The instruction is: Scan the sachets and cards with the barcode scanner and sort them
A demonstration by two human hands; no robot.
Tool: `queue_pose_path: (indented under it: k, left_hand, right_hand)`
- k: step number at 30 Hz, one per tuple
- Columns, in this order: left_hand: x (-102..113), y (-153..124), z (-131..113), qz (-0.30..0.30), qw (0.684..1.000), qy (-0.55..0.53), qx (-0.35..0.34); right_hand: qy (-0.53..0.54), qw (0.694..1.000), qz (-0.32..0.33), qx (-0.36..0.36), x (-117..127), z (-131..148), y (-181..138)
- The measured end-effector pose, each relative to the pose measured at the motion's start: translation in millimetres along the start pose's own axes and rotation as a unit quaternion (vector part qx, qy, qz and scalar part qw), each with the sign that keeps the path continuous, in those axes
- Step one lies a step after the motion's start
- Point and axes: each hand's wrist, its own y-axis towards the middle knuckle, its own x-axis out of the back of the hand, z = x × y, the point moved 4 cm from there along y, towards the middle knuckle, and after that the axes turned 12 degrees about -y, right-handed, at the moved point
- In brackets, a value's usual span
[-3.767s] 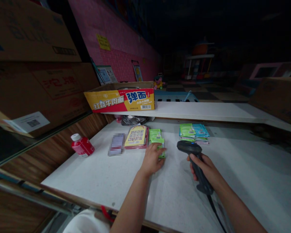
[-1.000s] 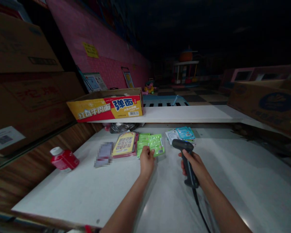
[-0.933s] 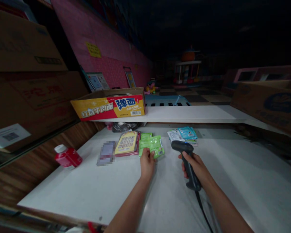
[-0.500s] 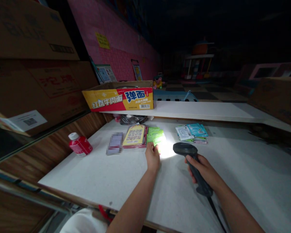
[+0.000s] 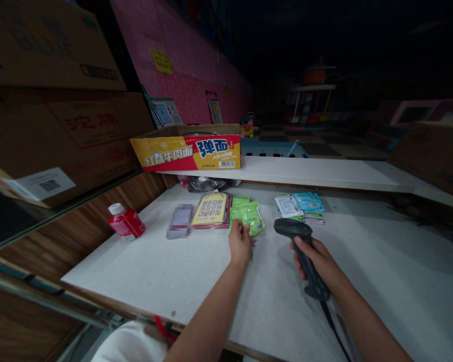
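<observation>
My left hand [image 5: 240,243] is closed on the near edge of a green packet [image 5: 252,216] at the middle of the white table [image 5: 154,281]. Another green packet [image 5: 240,200] lies just behind it. In my right hand [image 5: 319,261] is a black barcode scanner [image 5: 294,229], held by its handle with the head turned left towards the packet. Its cord runs down to the bottom edge. To the left of the green packets lies a yellow card with printed codes [image 5: 211,208] on a red-edged stack.
Blue and white packets [image 5: 304,202] lie at the back right. A pixelated flat item [image 5: 180,221] and a red bottle with a white cap [image 5: 127,222] are on the left. A noodle carton [image 5: 191,153] stands on the raised shelf [image 5: 305,171]; brown boxes [image 5: 68,125] are stacked left.
The bright white light that fell on the green packet and table is gone, and the packet's print now shows. The view has shifted slightly; both hands keep their hold.
</observation>
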Motion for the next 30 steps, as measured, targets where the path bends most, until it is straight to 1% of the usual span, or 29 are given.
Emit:
queue_pose_path:
  k: [4, 6, 7, 9, 12, 14, 16, 18, 20, 21, 22, 24, 25, 26, 28, 29, 30]
  left_hand:
    - [-1, 7, -2, -0.002, 0.996, -0.09, 0.016]
    - [-2, 21, -8, -0.008, 0.996, -0.088, 0.019]
    - [-2, 30, -12, -0.012, 0.998, -0.064, 0.022]
    - [-3, 54, -24, -0.017, 0.999, 0.025, 0.026]
    - [-4, 87, -46, -0.024, 0.981, 0.19, 0.005]
    - [-4, 102, -58, -0.035, 0.957, 0.289, -0.005]
    - [-4, 109, -64, -0.022, 0.919, 0.395, 0.001]
    - [-4, 109, -66, 0.003, 0.885, 0.465, 0.012]
    - [-3, 107, -70, 0.02, 0.856, 0.517, 0.002]
    - [-3, 104, -73, 0.028, 0.837, 0.546, -0.021]
    - [-4, 101, -75, 0.04, 0.812, 0.581, -0.051]
    - [-10, 93, -78, 0.083, 0.761, 0.633, -0.119]
    - [-13, 87, -77, 0.111, 0.746, 0.641, -0.14]
    - [-16, 80, -74, 0.141, 0.738, 0.643, -0.148]
    - [-21, 66, -62, 0.188, 0.735, 0.638, -0.131]
    - [-23, 59, -55, 0.199, 0.736, 0.636, -0.119]
    - [-23, 52, -49, 0.194, 0.738, 0.637, -0.109]
  right_hand:
    - [0.013, 1.0, -0.01, 0.005, 2, 0, 3]
    - [0.016, 1.0, -0.016, 0.006, 2, 0, 4]
    - [0.016, 1.0, -0.019, 0.005, 2, -1, 4]
    - [0.013, 1.0, -0.024, 0.0, 1, -2, 6]
    - [0.009, 0.999, -0.033, -0.002, 0, -4, 7]
    - [0.008, 0.999, -0.041, 0.004, -1, -3, 8]
    - [0.006, 0.999, -0.044, 0.002, -2, -3, 9]
    - [0.005, 0.999, -0.045, -0.004, -2, -3, 8]
    - [0.006, 0.999, -0.049, -0.005, -3, -2, 7]
    - [0.006, 0.999, -0.052, -0.003, -3, -1, 6]
    - [0.005, 0.999, -0.054, -0.001, -3, 0, 6]
    - [0.003, 0.999, -0.05, 0.003, -3, 1, 5]
    - [0.002, 0.999, -0.047, 0.004, -4, 1, 5]
    - [0.004, 0.999, -0.044, 0.007, -4, 1, 5]
    - [0.005, 0.999, -0.039, 0.008, -4, 1, 5]
    - [0.005, 0.999, -0.039, 0.008, -4, 1, 5]
    - [0.005, 0.999, -0.04, 0.007, -4, 0, 5]
